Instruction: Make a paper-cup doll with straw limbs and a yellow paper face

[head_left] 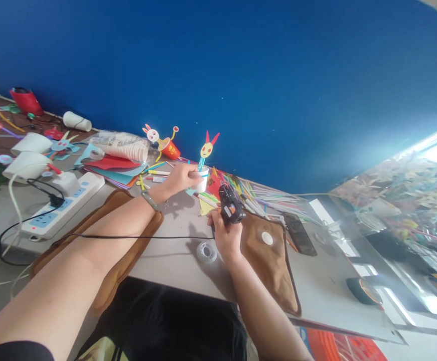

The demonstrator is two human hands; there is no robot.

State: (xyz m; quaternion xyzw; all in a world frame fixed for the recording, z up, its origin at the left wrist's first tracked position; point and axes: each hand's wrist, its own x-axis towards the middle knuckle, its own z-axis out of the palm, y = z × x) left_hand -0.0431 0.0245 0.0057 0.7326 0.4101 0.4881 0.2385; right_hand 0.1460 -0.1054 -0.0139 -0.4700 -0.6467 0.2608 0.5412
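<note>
My left hand is closed on a white paper cup. Rising from the cup is a blue stick with a yellow rabbit-like paper face and red ears. In my right hand is a black hot glue gun, its front end near the cup's lower right. A black cord trails left from the gun across my left forearm. Just left of my right wrist, a roll of clear tape lies on the table. Whether the gun's nozzle touches the cup I cannot tell.
A power strip with plugs sits at the left, near stacked paper cups in plastic. Behind are a red cup figure and coloured paper. Brown cushions lie under both arms; colourful sticks spread along the blue wall.
</note>
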